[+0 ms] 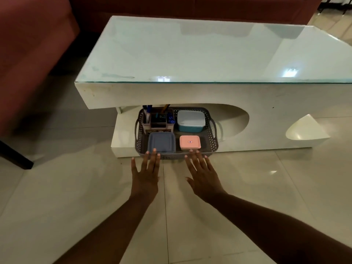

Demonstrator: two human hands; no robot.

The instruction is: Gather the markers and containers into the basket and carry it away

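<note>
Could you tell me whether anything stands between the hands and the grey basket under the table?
Nothing visible does. The left hand and right hand reach open over bare floor tiles, fingertips at the near rim of the grey basket. The white table overhangs only the basket's far part.

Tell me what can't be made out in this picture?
Head view only:
- Markers: tops hidden by the table's overhanging side.
- Contents of the pink box, the blue box and the teal tub: lids hide them.
- Pink box label: too small to read.
- Whether the left hand or right hand touches the basket: unclear.
</note>
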